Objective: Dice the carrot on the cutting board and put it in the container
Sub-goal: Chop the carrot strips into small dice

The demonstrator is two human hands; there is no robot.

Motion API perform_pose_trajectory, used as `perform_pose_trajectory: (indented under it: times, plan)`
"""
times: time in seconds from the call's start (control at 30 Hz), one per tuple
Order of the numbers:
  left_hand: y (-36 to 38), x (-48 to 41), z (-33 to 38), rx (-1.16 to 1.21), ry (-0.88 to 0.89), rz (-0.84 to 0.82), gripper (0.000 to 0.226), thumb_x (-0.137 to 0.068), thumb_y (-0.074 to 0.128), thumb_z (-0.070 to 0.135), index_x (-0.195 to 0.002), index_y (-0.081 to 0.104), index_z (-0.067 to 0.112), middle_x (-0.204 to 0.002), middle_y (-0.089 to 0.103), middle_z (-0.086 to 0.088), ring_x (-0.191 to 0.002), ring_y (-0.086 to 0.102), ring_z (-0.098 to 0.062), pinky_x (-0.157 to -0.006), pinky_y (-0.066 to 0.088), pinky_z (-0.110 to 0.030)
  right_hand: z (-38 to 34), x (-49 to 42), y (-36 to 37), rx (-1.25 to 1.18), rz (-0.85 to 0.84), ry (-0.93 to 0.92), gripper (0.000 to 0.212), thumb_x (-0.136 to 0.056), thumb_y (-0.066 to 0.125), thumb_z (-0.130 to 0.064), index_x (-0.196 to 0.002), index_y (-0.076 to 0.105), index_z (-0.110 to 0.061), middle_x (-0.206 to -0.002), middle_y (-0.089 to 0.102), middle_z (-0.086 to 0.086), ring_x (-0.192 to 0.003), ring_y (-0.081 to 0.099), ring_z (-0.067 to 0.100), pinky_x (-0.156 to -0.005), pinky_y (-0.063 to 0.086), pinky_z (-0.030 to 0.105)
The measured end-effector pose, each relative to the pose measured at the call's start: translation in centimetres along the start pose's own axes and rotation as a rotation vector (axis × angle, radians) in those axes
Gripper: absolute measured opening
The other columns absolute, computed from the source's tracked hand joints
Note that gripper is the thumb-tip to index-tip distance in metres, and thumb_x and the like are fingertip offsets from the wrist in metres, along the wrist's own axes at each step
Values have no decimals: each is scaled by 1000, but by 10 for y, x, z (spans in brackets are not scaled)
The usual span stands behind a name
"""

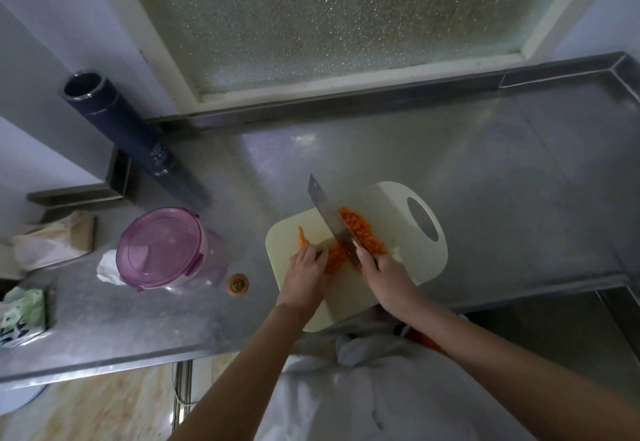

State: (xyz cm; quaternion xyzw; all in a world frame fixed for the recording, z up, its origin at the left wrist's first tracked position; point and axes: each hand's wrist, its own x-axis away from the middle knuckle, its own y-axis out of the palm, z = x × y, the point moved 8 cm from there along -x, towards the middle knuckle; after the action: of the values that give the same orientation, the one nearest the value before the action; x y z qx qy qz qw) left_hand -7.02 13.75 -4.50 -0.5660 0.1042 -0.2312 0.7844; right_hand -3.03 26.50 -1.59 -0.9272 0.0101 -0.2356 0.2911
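We see the pale cutting board (391, 205) lying on the steel counter (502, 181) near its front edge, the handle hole turned toward the right end and the near corner reaching that front edge. The right grip (384, 274) is wrapped around the handle of a broad knife (329, 219), whose blade runs away from us toward the back edge and comes down across the middle of the board. To the right of the blade lies a heap of diced carrot (360, 229); to its left the left grip (306, 269), fingers curled downward, presses on uncut orange pieces just beside the blade, with a thin carrot strip (302, 237) poking out past the fingertips. The container (159, 245), its purple lid on, stands toward the left end of the counter, well apart from the board. Between the two a cut carrot end (238, 283) lies on the steel. A dark tube (121, 125) leans in the back left corner.
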Motion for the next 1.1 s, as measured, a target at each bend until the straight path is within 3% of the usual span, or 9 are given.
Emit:
perform_pose_trajectory:
  times: [0.17,0.23,0.3,0.47,0.6,0.7,0.83,0.97,1.1]
  plan:
    - [3,5,6,-92,-16,17,50,-85,54,-2,-134,43,4,-123,46,-13,-117,43,-28,-103,34,-34,5,8,3,43,-35,9,55,-99,31,-45,-56,43,-14,-53,44,0,-51,45,14,-53,34,23]
    - [0,6,11,-119,5,95,52,-63,77,-1,-112,62,3,-102,56,-11,-95,57,-26,-86,49,-32,6,10,5,72,-33,11,54,-99,31,-45,-56,42,-15,-54,44,0,-52,44,12,-53,34,23]
    - [0,6,11,-138,8,168,55,-45,86,0,-97,68,5,-88,59,-8,-83,58,-23,-72,54,-30,6,11,8,96,-32,12,54,-99,30,-45,-55,42,-16,-55,45,-1,-54,45,13,-56,35,27]
    - [4,7,7,-113,-16,215,53,-48,85,1,-99,68,4,-89,59,-9,-88,40,-20,-73,54,-30,12,11,20,126,-11,16,52,-100,28,-43,-58,44,-17,-59,48,0,-68,53,22,-63,34,26]
    - [10,5,4,-49,-30,182,46,-52,84,3,-95,68,5,-87,59,-8,-87,43,-21,-70,55,-30,11,6,32,180,7,13,57,-99,25,-46,-84,61,-5,-82,66,16,-81,63,31,-68,43,31]
    - [12,5,3,-37,-26,159,41,-56,84,6,-93,68,7,-87,58,-6,-82,55,-22,-70,54,-29,5,0,36,211,38,-13,56,-99,26,-46,-92,62,-3,-88,67,18,-85,63,34,-69,43,32]
    - [8,6,3,-44,-6,195,34,-61,79,7,-93,67,7,-87,56,-6,-82,48,-21,-68,54,-31,3,-12,34,189,52,20,58,-99,28,-46,-100,64,-1,-97,66,23,-95,61,37,-79,46,37]
    - [6,5,5,-58,4,162,51,-48,87,5,-95,68,7,-85,57,-7,-77,56,-23,-67,53,-30,5,-14,25,120,49,25,59,-99,30,-46,-97,65,1,-93,67,22,-93,61,35,-79,44,35]
    - [3,2,5,-83,-54,195,60,-41,88,3,-97,68,6,-85,55,-7,-78,40,-20,-63,52,-28,5,-10,11,44,44,25,58,-99,30,-45,-91,66,1,-78,62,17,-83,61,33,-75,45,36]
